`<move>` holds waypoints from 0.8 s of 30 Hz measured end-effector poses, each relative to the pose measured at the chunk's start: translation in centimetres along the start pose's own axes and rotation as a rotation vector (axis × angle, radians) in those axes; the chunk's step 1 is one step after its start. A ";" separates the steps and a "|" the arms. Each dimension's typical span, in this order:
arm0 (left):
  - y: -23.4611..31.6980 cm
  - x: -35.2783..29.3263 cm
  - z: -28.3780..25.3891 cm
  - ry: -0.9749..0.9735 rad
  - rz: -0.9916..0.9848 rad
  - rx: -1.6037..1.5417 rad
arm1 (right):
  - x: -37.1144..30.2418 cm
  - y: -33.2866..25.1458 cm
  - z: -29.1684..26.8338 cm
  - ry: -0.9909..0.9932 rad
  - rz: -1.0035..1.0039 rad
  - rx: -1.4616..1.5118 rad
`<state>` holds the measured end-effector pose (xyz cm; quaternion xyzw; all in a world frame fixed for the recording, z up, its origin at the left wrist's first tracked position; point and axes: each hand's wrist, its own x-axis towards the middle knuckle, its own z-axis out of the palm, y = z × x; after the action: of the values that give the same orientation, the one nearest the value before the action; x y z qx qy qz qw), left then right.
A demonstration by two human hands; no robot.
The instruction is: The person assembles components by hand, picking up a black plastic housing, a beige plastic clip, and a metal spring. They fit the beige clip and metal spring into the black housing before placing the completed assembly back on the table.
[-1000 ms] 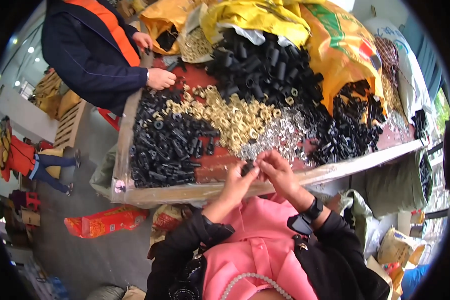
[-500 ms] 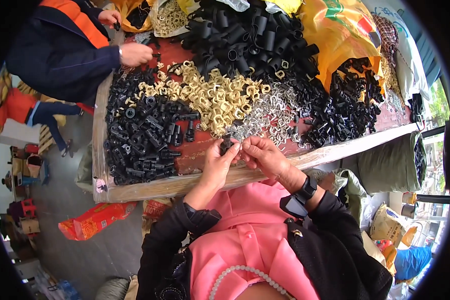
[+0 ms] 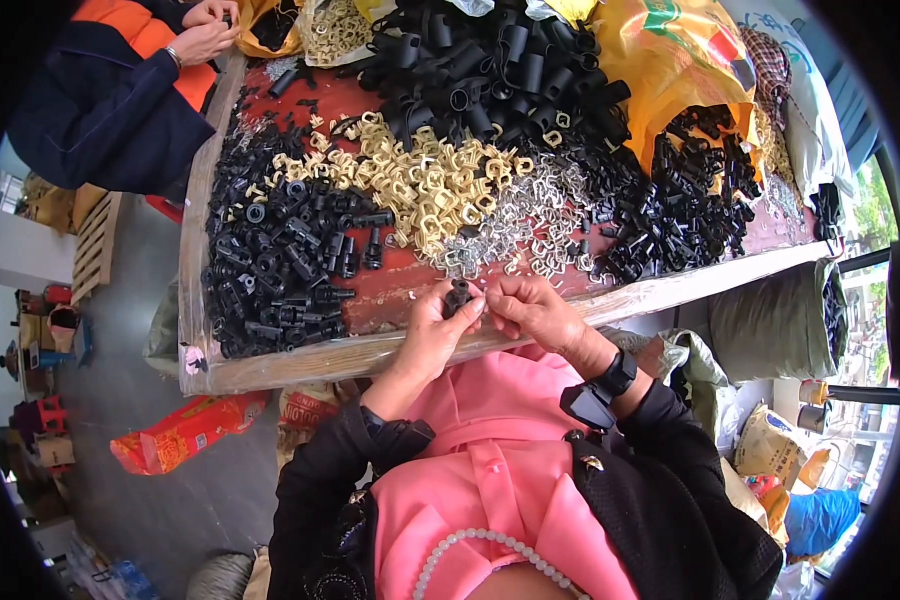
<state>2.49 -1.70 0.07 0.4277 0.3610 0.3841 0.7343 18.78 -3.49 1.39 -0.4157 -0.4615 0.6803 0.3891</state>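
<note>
Head view: left hand pinches a small black plastic part at the near edge of the wooden tray, just in front of the silver clip pile. Right hand has its fingertips closed against the same part, touching the left hand. Black fittings pile sits left of both hands, cream ring pile behind.

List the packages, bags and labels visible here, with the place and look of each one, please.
Orange-red flat packet: on the floor left of the table, long, with yellow print.
Yellow-orange plastic sack: far right of the table, crumpled, with green and red print, black parts spilling from it.
Tan printed sack: on the floor at lower right, bulging.
Blue bag: lower right, beside the tan sack.
Grey-green sack: beneath the table's right end, rounded.
</note>
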 end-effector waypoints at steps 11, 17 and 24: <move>1.2 -3.0 -2.8 -0.250 -0.165 0.464 | 0.0 -0.6 -0.8 -0.046 -0.494 -0.844; 1.4 -1.8 -4.1 -0.065 -0.171 0.211 | 2.9 1.4 0.1 0.177 -0.440 -1.389; 1.7 -0.7 -4.4 0.024 -0.135 0.139 | 3.9 1.3 0.2 0.157 -0.418 -1.558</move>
<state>-2.07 -0.19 0.11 0.4479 0.4235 0.3126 0.7227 17.07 -0.37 -0.58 -0.5190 -0.8423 0.0457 0.1379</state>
